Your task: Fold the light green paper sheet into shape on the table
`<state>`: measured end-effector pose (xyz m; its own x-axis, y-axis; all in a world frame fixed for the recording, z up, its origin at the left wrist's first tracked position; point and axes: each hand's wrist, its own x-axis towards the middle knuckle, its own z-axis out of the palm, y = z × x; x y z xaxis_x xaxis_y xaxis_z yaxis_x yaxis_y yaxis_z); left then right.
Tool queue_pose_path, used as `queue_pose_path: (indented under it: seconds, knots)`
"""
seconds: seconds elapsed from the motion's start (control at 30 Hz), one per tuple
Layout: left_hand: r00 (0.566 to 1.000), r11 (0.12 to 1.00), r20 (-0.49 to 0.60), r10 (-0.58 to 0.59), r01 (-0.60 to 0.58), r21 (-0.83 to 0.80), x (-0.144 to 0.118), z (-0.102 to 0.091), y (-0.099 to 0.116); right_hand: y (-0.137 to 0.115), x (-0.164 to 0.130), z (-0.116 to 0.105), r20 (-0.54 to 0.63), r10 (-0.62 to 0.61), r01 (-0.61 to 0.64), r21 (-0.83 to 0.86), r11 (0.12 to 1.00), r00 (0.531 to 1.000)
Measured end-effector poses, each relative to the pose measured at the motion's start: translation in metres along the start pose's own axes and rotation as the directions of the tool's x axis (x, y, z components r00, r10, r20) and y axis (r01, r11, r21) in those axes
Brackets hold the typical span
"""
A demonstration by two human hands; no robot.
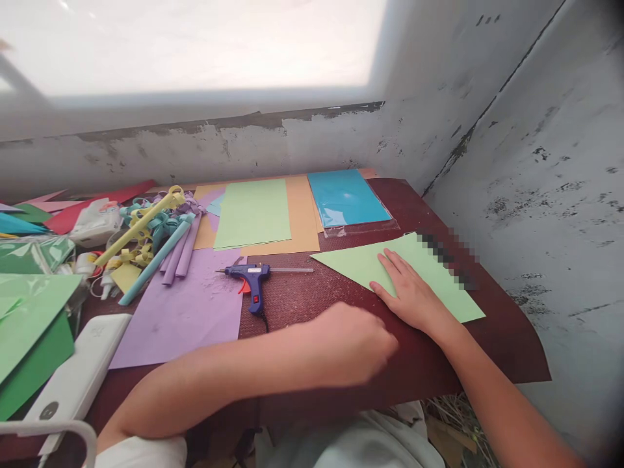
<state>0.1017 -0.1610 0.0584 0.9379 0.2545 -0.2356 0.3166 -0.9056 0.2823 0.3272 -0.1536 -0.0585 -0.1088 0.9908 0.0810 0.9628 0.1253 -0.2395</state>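
Head view: right hand (412,296) is lying flat, pinning green paper (390,263); left hand (353,344) is hovering loosely clenched, empty, risking nudging the sheet crooked.

The folded green paper (429,270) looks matt and smooth on the dark red, rough-grained table mat (507,344). Behind that paper, blue sheets (346,197) shine in glossy clear plastic. Left of it lies a blue plastic glue gun (253,278).

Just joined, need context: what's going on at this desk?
A person is working with coloured paper. The right hand lies flat on a light green folded sheet on the dark red table. The left hand is blurred beside it, touching no sheet that shows. A blue glue gun lies untouched next to a purple sheet.
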Motion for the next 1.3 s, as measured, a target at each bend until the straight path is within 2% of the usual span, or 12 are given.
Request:
queue_pose_path:
  seconds: [0.07,0.13,0.2,0.23,0.33,0.37,0.5,0.57,0.73,1.13,1.23,1.3]
  knots:
    - [0.959,0.955,0.016,-0.284,0.281,0.098,0.001,-0.01,-0.035,-0.001,-0.001,-0.001,-0.001,0.011,-0.011,-0.002,1.0,1.0]
    - [0.846,0.839,-0.067,-0.529,0.533,0.108,0.001,-0.017,-0.072,-0.002,-0.001,-0.001,-0.01,0.016,-0.016,0.001,1.0,1.0]
    - [0.751,0.753,-0.159,-0.64,0.655,0.061,-0.002,-0.02,-0.104,-0.003,-0.002,-0.002,-0.009,0.021,-0.021,0.009,1.0,1.0]
    - [0.743,0.752,-0.183,-0.644,0.658,0.025,-0.004,-0.02,-0.117,-0.004,-0.001,-0.002,-0.005,0.025,-0.025,0.013,1.0,1.0]
    - [0.793,0.805,-0.143,-0.592,0.591,-0.055,-0.014,-0.019,-0.144,-0.005,-0.001,-0.004,0.012,0.042,-0.043,0.021,0.999,0.999]
    - [0.778,0.791,-0.15,-0.61,0.608,-0.059,-0.019,-0.02,-0.151,-0.005,-0.001,-0.005,0.018,0.048,-0.048,0.021,0.999,0.999]
    - [0.583,0.611,-0.278,-0.763,0.791,-0.018,-0.046,-0.028,-0.181,-0.006,-0.001,-0.007,0.037,0.057,-0.058,0.02,0.998,0.998]
    - [0.545,0.577,-0.303,-0.781,0.817,-0.018,-0.056,-0.03,-0.197,-0.006,-0.001,-0.006,0.031,0.054,-0.054,0.02,0.998,0.998]
    - [0.646,0.685,-0.256,-0.719,0.72,-0.109,-0.054,-0.018,-0.22,-0.005,-0.001,-0.004,0.01,0.046,-0.046,0.016,0.999,0.999]
    - [0.625,0.636,-0.226,-0.747,0.771,0.03,-0.033,-0.008,-0.209,-0.004,-0.001,-0.002,-0.009,0.039,-0.039,0.026,0.999,0.999]
    - [0.633,0.65,-0.24,-0.736,0.76,0.009,-0.031,-0.023,-0.187,-0.005,-0.001,-0.004,0.013,0.051,-0.051,0.011,0.999,0.999]
    - [0.681,0.725,-0.276,-0.678,0.681,-0.101,-0.028,-0.037,-0.147,-0.004,-0.001,-0.003,0.01,0.05,-0.05,0.007,0.999,0.999]
